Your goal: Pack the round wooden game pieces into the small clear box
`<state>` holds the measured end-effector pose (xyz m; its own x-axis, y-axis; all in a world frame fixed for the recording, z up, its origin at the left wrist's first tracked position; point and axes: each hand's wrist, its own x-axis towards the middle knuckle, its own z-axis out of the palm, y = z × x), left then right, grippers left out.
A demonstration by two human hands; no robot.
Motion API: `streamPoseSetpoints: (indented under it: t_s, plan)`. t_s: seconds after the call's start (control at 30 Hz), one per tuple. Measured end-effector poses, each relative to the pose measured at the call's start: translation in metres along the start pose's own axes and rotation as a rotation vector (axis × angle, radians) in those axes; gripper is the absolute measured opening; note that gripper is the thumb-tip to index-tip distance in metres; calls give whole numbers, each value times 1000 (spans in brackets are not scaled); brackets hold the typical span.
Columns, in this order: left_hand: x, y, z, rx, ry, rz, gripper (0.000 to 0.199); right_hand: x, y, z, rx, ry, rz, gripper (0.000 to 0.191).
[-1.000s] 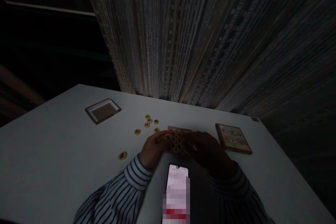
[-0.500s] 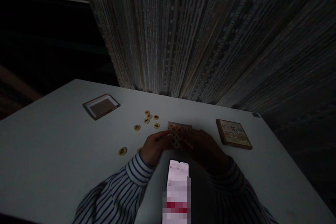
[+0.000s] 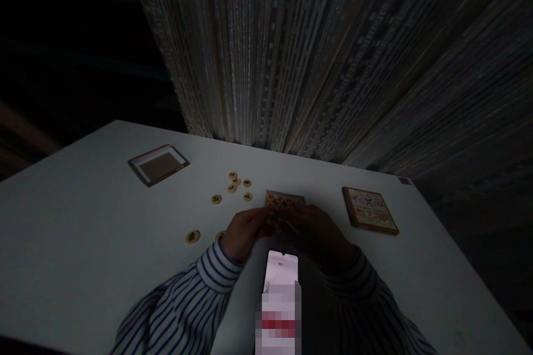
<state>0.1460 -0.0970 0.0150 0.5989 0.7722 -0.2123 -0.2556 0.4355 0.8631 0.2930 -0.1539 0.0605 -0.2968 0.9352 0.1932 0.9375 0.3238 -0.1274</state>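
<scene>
A small box of round xiangqi pieces with red characters lies on the table in front of me, its near part covered by my hands. My left hand is at the box's left side, thumb and fingers drawn together. From the right, my right hand reaches over the near part, fingers curled and deep in shadow. The fingertips of both hands meet over the pieces; what lies between them is too dark to make out. Beside my left wrist a loose xiangqi piece is partly hidden by the cuff, and another piece lies further left.
Several loose xiangqi pieces are scattered left of the box. An open tray or lid rests at far left. On the right lies a flat printed box. A lit phone is between my forearms. A string curtain hangs behind the white table.
Both hands have closed in over the near rows of the box, and the right has shifted slightly left. Pieces that showed between the fingers are now mostly covered. The phone's screen content differs.
</scene>
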Motion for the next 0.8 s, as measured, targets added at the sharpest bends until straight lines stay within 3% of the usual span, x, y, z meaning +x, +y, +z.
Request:
streamPoseSetpoints:
  t_s: [0.13,0.3,0.5,0.67,0.8]
  plan:
    - [1,-1,-4,22,-22,30,27,0,1,2,19,54,-42,21]
    - [1,0,-3,-40,95,34,26,0,1,2,47,78,-46,21]
    - [0,-1,-3,-78,65,26,34,0,3,1,70,95,-20,17]
    - [0,-1,-3,-51,99,40,36,0,2,2,85,165,-32,19]
    - [1,2,-3,-4,130,43,36,1,-1,1,84,143,-34,19]
